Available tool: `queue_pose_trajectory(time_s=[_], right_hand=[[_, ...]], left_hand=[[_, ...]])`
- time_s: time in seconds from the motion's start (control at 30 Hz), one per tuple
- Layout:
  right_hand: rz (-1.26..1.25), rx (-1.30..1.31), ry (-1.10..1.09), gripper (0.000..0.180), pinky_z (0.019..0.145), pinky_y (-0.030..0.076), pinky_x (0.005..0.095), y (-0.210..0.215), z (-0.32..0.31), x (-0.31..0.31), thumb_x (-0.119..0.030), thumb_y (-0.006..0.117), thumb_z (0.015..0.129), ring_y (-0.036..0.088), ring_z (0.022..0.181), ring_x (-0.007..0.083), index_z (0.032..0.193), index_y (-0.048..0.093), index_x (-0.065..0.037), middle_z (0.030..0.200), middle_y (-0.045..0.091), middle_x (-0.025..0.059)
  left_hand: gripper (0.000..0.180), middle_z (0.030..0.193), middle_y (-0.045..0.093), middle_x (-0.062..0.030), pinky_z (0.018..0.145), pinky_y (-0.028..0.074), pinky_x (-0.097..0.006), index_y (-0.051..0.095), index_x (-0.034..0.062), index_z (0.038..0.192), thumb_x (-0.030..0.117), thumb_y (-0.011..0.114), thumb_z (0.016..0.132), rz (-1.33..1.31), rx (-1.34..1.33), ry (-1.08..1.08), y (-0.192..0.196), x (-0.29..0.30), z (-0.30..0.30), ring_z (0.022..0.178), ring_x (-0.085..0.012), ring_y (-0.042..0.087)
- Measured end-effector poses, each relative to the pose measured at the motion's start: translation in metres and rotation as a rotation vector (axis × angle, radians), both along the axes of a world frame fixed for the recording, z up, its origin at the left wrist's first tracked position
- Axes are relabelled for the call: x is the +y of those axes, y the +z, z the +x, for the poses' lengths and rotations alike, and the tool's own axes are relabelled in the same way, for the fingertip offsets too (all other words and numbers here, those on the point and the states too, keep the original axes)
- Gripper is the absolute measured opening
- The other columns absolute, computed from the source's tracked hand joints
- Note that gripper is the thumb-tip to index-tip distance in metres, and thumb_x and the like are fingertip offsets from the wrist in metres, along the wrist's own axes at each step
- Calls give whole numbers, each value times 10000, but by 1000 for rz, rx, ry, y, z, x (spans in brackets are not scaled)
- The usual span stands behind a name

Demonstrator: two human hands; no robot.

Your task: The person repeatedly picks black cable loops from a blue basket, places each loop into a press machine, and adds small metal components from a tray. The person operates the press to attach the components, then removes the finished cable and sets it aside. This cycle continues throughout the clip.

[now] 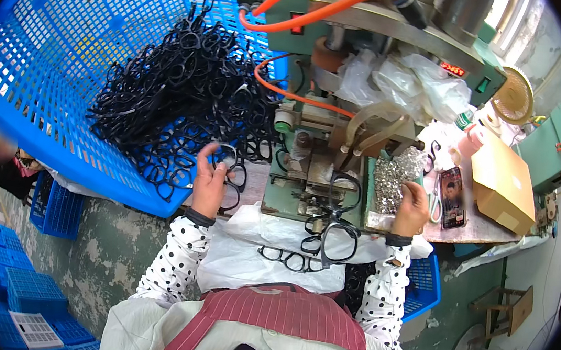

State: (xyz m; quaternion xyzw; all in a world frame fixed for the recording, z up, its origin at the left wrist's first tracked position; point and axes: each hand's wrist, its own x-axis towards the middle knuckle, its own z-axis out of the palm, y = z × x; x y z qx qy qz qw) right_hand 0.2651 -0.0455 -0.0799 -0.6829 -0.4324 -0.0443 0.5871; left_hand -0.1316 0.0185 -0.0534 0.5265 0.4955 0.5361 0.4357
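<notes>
My left hand (208, 186) pinches a black eyeglass frame (237, 182) by its edge, just right of the blue basket. My right hand (412, 212) is closed at the right edge of a heap of small shiny metal parts (391, 177); whatever its fingertips hold is too small to make out. Between my hands stands a green bench machine (280, 205). One black frame (340, 243) sits upright at the front of it, below its metal fixture (322, 173). Further eyeglass frames (288, 259) lie on the white cloth over my lap.
A large blue basket (67, 161) at the left holds a tangled pile of black frames (187, 81). Right of the metal parts are scissors (435, 205), a phone (453, 198) and a cardboard box (504, 187). Orange hoses (311, 23) loop over the machine. A person (8, 165) is far left.
</notes>
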Motion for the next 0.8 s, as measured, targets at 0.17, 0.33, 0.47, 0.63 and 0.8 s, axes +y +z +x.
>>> queue_pose_trajectory(time_s=[0.17,0.33,0.47,0.63,0.8], right_hand=[[6,12,112,115,690,487,284,30,-40,13,-8,708,754,621,725,188,858,708,-57,779,677,71],[-13,435,463,153,676,471,251,93,-80,-2,14,691,781,604,722,135,930,723,-3,829,696,77],[-60,293,552,188,655,460,230,111,-100,-11,-4,709,764,579,686,100,950,709,19,832,694,71],[-119,468,471,404,628,472,248,108,-113,5,-39,750,725,616,674,129,1085,572,10,801,686,98],[-46,540,460,506,644,496,261,113,-126,13,5,754,700,639,718,125,1134,494,23,800,688,119]], left_hand=[[424,934,638,-91,687,477,-256,427,44,1378,75,520,965,307,312,50,34,-9,43,745,-134,598],[266,943,641,-127,762,449,-384,599,24,1164,89,593,907,755,467,-39,58,-20,73,820,-309,580],[234,940,640,-91,780,438,-413,606,37,1111,59,611,879,955,457,-140,66,-23,86,808,-279,585],[271,964,641,-56,838,449,-443,601,70,1125,52,626,856,1115,500,-177,72,-27,94,804,-247,597],[344,1041,662,-56,886,451,-456,616,78,1128,44,652,788,1183,495,-284,70,-29,99,914,-250,633]])
